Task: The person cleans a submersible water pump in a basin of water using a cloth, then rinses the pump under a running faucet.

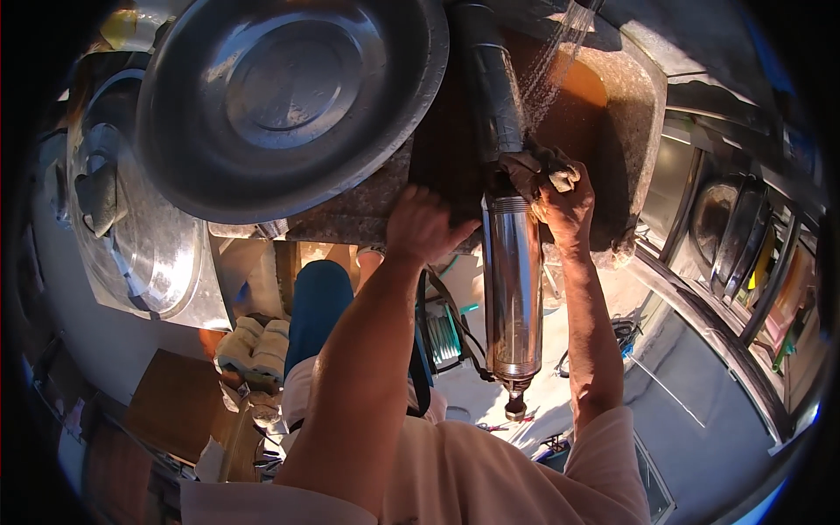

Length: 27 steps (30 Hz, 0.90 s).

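Observation:
A long, shiny metal cylinder, which looks like a submersible pump, lies across the edge of a stone sink. Its threaded near end juts out toward me and its dark far part reaches into the sink. My right hand is closed around a wet brown rag, pressed to the cylinder at its ringed middle. Just left of the cylinder, my left hand rests on the sink's front edge with its thumb stretched out. It holds nothing that I can see, and its fingertips are partly in shadow.
Water sprays down into the sink, where brown water stands. A wide metal basin fills the upper left. A metal sheet lies beyond it. Below are a cardboard box and a green coiled hose. Racks stand at right.

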Each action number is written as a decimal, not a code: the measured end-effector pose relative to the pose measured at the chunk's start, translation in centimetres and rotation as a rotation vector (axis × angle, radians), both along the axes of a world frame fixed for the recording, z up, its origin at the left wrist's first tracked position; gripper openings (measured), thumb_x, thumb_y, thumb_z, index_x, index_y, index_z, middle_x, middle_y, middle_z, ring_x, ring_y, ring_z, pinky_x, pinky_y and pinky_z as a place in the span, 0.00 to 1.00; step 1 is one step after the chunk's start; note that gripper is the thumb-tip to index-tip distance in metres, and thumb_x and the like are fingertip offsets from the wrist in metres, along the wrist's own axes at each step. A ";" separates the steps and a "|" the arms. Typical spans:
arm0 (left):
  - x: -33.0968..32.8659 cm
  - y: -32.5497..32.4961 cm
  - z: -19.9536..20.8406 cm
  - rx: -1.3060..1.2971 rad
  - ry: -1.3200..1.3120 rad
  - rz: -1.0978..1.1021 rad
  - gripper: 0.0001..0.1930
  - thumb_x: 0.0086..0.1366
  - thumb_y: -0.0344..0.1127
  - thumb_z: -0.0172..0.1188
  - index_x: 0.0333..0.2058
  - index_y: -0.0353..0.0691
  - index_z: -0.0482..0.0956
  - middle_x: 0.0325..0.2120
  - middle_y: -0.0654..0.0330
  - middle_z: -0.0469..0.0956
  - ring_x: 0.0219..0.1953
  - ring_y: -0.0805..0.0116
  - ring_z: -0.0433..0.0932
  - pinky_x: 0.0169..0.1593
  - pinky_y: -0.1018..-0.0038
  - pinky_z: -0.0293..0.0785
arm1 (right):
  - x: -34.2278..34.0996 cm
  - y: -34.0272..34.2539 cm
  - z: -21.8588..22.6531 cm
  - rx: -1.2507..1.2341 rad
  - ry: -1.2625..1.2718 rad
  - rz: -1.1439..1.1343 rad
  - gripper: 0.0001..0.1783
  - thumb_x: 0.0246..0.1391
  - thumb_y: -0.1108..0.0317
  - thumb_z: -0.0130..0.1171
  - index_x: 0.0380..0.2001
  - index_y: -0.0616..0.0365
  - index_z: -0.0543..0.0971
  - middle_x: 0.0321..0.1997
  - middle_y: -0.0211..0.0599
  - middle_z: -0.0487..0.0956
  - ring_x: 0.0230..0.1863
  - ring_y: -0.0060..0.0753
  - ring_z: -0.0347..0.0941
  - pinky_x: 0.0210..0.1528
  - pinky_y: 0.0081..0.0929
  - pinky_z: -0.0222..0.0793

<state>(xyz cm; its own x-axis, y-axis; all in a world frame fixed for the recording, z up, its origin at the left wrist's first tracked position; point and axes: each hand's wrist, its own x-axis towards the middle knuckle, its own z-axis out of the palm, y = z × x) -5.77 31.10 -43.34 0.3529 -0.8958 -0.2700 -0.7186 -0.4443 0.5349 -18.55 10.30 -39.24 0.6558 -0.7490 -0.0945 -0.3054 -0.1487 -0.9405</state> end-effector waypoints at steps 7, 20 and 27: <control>0.4 0.3 0.2 0.032 0.012 -0.023 0.32 0.62 0.64 0.49 0.21 0.37 0.81 0.24 0.53 0.77 0.37 0.59 0.74 0.51 0.65 0.64 | -0.8 -2.3 -2.4 0.382 0.005 -0.349 0.20 0.49 0.81 0.63 0.48 0.62 0.75 0.43 0.35 0.79 0.43 0.28 0.76 0.46 0.27 0.76; 0.3 0.1 0.2 0.080 -0.070 -0.062 0.30 0.62 0.63 0.50 0.24 0.40 0.82 0.26 0.56 0.78 0.37 0.64 0.74 0.51 0.68 0.61 | 3.0 -4.9 -0.8 0.459 0.128 -0.021 0.20 0.53 0.71 0.66 0.49 0.60 0.75 0.41 0.30 0.79 0.41 0.22 0.74 0.45 0.22 0.71; 0.5 0.0 0.6 0.136 -0.063 -0.080 0.30 0.63 0.63 0.49 0.25 0.39 0.82 0.26 0.56 0.78 0.37 0.64 0.74 0.51 0.68 0.61 | 3.1 -2.1 2.4 -0.049 0.164 -0.110 0.17 0.53 0.75 0.64 0.46 0.63 0.76 0.40 0.34 0.80 0.39 0.22 0.75 0.45 0.21 0.72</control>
